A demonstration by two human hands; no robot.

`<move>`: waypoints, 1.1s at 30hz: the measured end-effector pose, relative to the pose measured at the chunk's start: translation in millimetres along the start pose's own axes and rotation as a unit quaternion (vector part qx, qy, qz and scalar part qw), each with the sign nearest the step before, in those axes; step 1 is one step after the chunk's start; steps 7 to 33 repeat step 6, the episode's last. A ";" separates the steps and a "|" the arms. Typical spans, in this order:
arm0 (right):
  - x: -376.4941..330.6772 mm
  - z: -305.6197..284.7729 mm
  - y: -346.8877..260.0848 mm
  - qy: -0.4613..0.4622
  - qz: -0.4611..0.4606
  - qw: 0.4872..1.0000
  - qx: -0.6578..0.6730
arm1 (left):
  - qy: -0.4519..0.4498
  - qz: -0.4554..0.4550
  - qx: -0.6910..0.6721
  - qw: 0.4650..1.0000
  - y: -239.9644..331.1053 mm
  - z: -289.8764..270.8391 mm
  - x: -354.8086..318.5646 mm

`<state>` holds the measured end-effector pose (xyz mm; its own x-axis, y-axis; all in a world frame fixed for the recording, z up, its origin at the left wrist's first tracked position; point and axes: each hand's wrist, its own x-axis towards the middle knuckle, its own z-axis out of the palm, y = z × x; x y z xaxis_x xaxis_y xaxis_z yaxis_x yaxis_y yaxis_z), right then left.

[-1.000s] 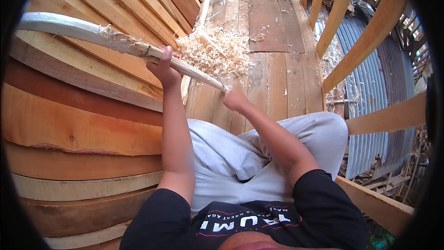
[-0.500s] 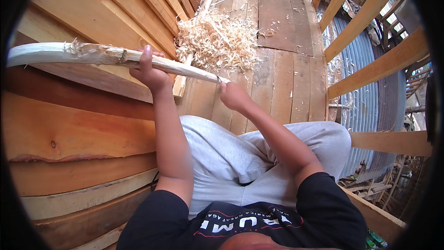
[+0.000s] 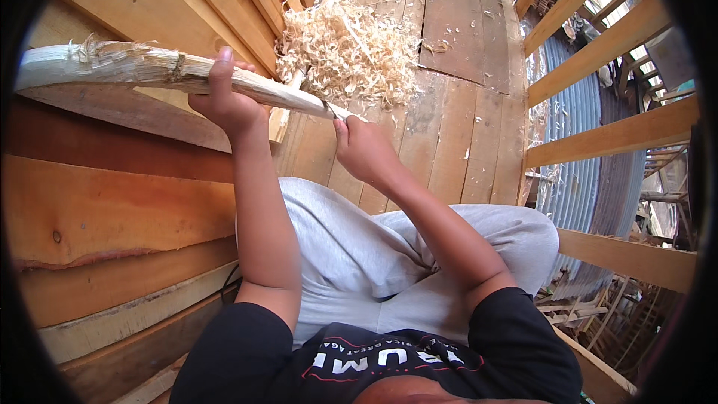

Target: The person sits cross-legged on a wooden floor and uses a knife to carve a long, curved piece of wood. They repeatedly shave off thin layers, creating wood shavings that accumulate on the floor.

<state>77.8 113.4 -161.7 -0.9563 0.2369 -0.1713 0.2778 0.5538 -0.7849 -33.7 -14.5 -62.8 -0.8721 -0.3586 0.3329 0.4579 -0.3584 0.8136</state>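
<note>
A long, pale, peeled wooden pole (image 3: 161,64) slants across from the far left to the middle, curving at its left end. Around its middle part my left hand (image 3: 233,103) is closed, thumb on top. My right hand (image 3: 368,148) is closed beside the pole's narrow right end. A thin dark blade (image 3: 329,109), apparently of a small knife, pokes out from its fingers against the pale wood; the handle is hidden in the fist. Rough fibres and a dark knot show on the pole left of my left hand.
A heap of curled wood shavings (image 3: 348,49) lies on the plank floor (image 3: 464,127) just beyond the pole. Stacked boards (image 3: 120,213) form the left side. At right stand wooden railing slats (image 3: 613,138), with corrugated metal sheeting (image 3: 572,120) below. My crossed legs (image 3: 344,254) are near.
The whole view has shifted slightly. My right hand and the blade have moved left along the pole, a little closer to my left hand, baring its tip. Both hands keep their grip.
</note>
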 end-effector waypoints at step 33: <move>13.3 16.1 21.7 0.045 -0.051 0.997 0.045 | 0.026 0.022 0.024 0.999 -7.1 3.7 6.9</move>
